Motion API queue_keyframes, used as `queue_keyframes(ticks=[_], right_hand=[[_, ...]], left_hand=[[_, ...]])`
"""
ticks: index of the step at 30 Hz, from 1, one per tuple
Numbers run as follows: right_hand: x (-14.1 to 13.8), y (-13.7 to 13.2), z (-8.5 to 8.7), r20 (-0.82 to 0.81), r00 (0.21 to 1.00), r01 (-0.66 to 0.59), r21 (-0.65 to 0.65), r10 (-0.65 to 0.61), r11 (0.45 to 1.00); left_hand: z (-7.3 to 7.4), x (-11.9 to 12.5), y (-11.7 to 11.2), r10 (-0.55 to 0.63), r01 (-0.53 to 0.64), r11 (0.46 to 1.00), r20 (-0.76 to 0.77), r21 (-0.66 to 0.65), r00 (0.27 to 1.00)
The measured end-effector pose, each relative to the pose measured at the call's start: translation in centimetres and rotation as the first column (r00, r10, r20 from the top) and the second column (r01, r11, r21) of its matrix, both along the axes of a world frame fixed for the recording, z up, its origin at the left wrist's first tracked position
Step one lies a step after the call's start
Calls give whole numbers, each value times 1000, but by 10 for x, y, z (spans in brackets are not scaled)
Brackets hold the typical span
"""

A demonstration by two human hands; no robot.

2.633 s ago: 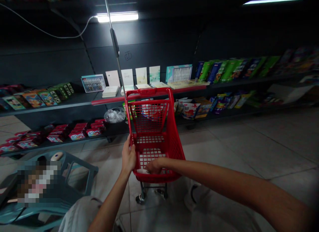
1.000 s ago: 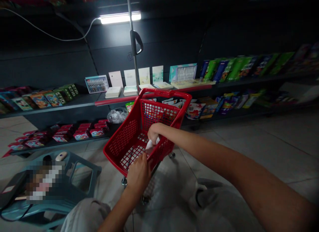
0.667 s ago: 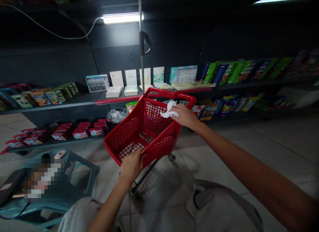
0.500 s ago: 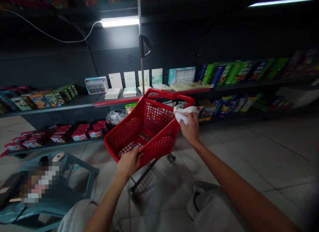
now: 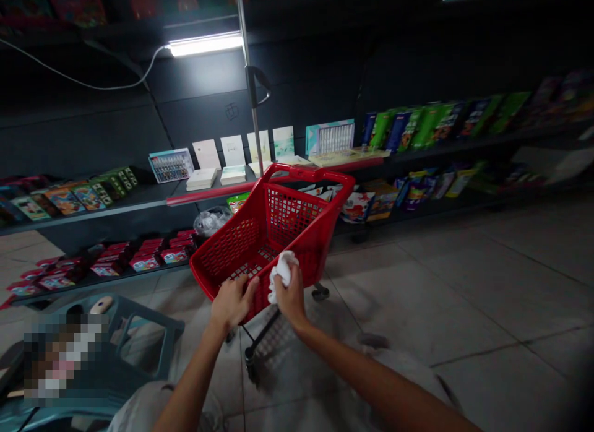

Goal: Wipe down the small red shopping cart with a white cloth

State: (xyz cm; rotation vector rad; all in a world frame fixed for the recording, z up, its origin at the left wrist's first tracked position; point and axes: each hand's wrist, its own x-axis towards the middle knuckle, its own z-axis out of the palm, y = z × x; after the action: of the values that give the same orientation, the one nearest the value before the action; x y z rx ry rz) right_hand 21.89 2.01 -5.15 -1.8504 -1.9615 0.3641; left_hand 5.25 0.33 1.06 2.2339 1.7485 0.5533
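A small red shopping trolley [image 5: 297,231] with a mesh basket stands tilted on the tiled floor in front of me. My left hand [image 5: 231,302] grips the near rim of the basket. My right hand [image 5: 291,299] is closed on a crumpled white cloth [image 5: 281,272] and presses it against the outside of the basket's near right wall. The basket looks empty inside.
Dark shelves [image 5: 116,200] with coloured boxes, cards and packets run along the back wall. A metal pole [image 5: 250,91] rises behind the trolley. A teal plastic stool [image 5: 134,339] stands at the lower left. Open tiled floor [image 5: 464,283] lies to the right.
My right hand brought the cloth from inside the basket up to the far rim, then down to the near outer wall. The trolley was turned and tilted. My left hand kept hold of the rim.
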Motion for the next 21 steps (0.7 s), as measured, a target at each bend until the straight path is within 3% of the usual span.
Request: queue_keyframes(ticks=[2, 3, 5, 7, 9, 12, 13, 15, 17, 18, 19, 21], right_hand=[[-17, -20, -12, -146, 989, 12, 122, 6, 992], [-20, -25, -18, -172, 979, -80, 193, 114, 978], [-18, -26, -26, -92, 896, -389, 308, 434, 868], [-6, -15, -28, 23, 780, -593, 346, 626, 727], [13, 0, -23, 96, 731, -661, 348, 676, 665], [52, 22, -12, 259, 727, -683, 361, 636, 635], [68, 28, -9, 302, 750, -661, 373, 588, 651], [101, 39, -6, 274, 851, -525, 420, 448, 740], [133, 52, -10, 70, 967, -250, 467, 246, 848], [145, 59, -14, -92, 989, -64, 456, 118, 888], [153, 65, -19, -280, 960, 132, 398, -17, 908], [153, 73, -32, -619, 750, 411, 163, -231, 897]], left_hand=[[0, -2, 1, 16, -16, 1000, 129, 3, 992], [-1, -4, 2, 32, -33, 999, 181, -1, 983], [-4, -7, 5, 65, -64, 998, 245, -10, 967], [-6, -10, 7, 72, -69, 997, 272, -19, 960], [-5, -12, 8, 58, -52, 998, 289, -26, 956], [-3, -14, 8, 45, -36, 999, 300, -36, 953], [-2, -13, 7, 44, -35, 999, 297, -36, 954], [-1, -12, 6, 43, -34, 999, 284, -37, 958], [-2, -11, 4, 46, -36, 998, 269, -43, 962], [-2, -10, 4, 48, -36, 998, 263, -47, 964], [-3, -9, 3, 46, -34, 998, 257, -50, 965], [-3, -8, 2, 43, -33, 998, 245, -45, 969]])
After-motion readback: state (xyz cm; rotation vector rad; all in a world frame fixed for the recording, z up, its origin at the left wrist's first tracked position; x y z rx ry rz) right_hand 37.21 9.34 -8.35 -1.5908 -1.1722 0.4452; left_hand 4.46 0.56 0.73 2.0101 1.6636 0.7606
